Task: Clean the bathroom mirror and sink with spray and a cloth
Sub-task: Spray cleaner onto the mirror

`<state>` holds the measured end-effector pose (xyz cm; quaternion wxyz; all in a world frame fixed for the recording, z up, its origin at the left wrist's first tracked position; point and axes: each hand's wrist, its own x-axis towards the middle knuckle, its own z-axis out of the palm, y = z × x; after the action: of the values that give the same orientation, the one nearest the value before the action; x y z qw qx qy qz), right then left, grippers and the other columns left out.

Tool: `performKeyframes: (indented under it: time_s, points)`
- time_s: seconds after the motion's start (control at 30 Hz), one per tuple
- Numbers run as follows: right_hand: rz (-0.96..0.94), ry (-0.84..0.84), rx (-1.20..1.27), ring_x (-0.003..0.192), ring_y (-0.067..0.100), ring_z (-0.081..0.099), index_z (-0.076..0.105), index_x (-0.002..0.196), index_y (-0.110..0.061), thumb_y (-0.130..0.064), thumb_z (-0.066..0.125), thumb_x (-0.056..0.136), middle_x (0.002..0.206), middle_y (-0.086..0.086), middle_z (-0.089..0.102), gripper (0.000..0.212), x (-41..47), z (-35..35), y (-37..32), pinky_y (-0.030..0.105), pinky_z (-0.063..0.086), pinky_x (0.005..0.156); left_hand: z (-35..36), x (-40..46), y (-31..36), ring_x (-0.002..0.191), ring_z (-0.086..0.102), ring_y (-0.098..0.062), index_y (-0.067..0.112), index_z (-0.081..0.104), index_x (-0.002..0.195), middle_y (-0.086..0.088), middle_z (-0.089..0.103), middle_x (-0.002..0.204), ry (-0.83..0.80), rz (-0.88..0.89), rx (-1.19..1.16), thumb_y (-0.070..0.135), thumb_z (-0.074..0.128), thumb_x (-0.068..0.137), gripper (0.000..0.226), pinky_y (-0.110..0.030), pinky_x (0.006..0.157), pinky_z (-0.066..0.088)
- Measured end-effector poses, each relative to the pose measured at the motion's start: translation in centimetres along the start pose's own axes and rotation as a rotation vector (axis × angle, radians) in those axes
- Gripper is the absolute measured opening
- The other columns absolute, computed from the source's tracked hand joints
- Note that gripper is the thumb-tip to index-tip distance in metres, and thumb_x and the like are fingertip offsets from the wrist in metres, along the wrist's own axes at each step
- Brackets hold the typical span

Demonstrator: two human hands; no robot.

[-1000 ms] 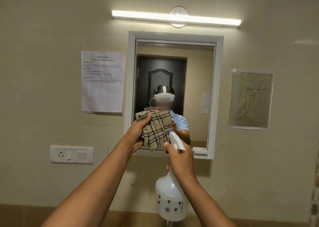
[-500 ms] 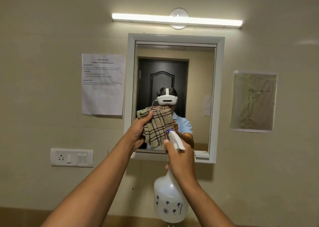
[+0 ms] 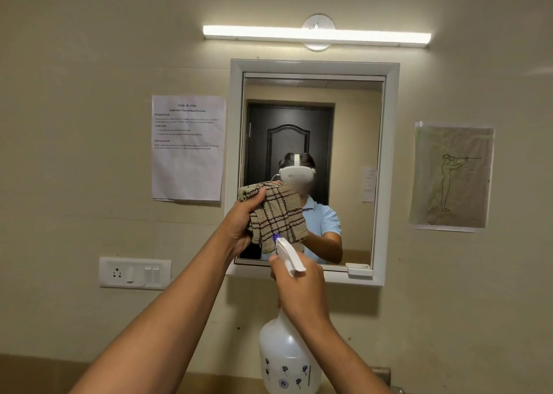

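Note:
A white-framed mirror point(image 3: 356, 118) hangs on the beige wall in front of me. My left hand point(image 3: 239, 223) holds up a tan checked cloth point(image 3: 276, 214) before the mirror's lower left part. My right hand point(image 3: 302, 292) grips the neck of a white spray bottle point(image 3: 287, 363) with small dark flower prints. Its white trigger head and blue nozzle point(image 3: 284, 250) point at the cloth, almost touching it. The sink is out of view below.
A tube light point(image 3: 317, 35) runs above the mirror. A printed sheet point(image 3: 188, 160) hangs left of it, a line drawing point(image 3: 452, 178) right of it. A white socket and switch plate point(image 3: 134, 272) sits at lower left. A metal tap part point(image 3: 383, 374) shows bottom right.
The view has shifted a little, so the mirror sits slightly lower in the picture. Both hands keep their hold, with the nozzle staying close to the cloth.

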<state>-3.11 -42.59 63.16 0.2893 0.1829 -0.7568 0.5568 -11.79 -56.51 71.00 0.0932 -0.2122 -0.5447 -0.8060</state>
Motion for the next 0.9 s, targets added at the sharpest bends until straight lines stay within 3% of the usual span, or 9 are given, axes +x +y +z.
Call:
performKeyframes:
  time_s: [0.1,0.27,0.5,0.63,0.73,0.9]
  points:
    - [0.011,0.0,-0.001,0.054,0.017,0.056,0.055,0.062,-0.03,-0.035,0.059,0.09,0.052,-0.006,0.051,0.029,-0.3,0.1,0.4,0.043,0.053,0.053,-0.1,-0.4,0.6,0.114,0.066,-0.033,0.01,0.062,0.128,-0.018,0.069,0.121,0.009,0.005,-0.023,0.031,0.051,0.098,0.038,-0.047,0.088,0.058]
    - [0.018,0.05,-0.022,0.057,0.025,0.06,0.059,0.07,-0.018,-0.031,0.059,0.093,0.055,-0.001,0.053,0.027,0.0,-0.6,1.1,0.043,0.052,0.051,-0.6,-0.9,1.0,0.115,0.065,-0.033,0.008,0.061,0.13,-0.019,0.068,0.122,0.011,-0.004,-0.057,0.029,0.05,0.099,0.039,-0.049,0.095,0.054]
    - [0.031,0.069,-0.048,0.052,0.012,0.055,0.061,0.073,-0.018,-0.032,0.057,0.096,0.06,0.005,0.06,0.028,0.6,-1.8,1.3,0.023,0.042,0.044,-0.8,-1.7,0.8,0.103,0.071,-0.03,0.007,0.064,0.122,-0.018,0.072,0.115,0.043,-0.021,-0.106,0.028,0.053,0.097,0.035,-0.044,0.082,0.06]
    - [0.026,0.039,-0.027,0.054,0.015,0.057,0.06,0.071,-0.02,-0.031,0.059,0.095,0.058,-0.001,0.056,0.027,0.1,-1.6,1.0,0.034,0.051,0.048,-0.7,-1.9,0.8,0.105,0.07,-0.03,0.006,0.062,0.126,-0.019,0.07,0.117,0.042,-0.022,-0.119,0.028,0.054,0.096,0.038,-0.042,0.078,0.061]
    - [0.031,0.04,0.009,0.063,0.028,0.063,0.062,0.074,-0.019,-0.03,0.06,0.095,0.064,0.004,0.06,0.024,-0.2,-1.3,0.9,0.044,0.054,0.052,-0.7,-2.1,0.7,0.107,0.069,-0.031,0.007,0.063,0.125,-0.019,0.071,0.117,0.033,-0.018,-0.127,0.029,0.056,0.093,0.039,-0.041,0.075,0.061]
    - [0.056,0.087,0.063,0.065,0.034,0.066,0.063,0.075,-0.023,-0.029,0.061,0.095,0.072,0.009,0.066,0.021,0.4,-2.1,0.3,0.049,0.057,0.056,-1.8,-2.1,0.8,0.105,0.071,-0.027,0.014,0.076,0.108,-0.015,0.072,0.115,0.018,0.041,-0.119,0.029,0.058,0.088,0.031,-0.037,0.074,0.06]
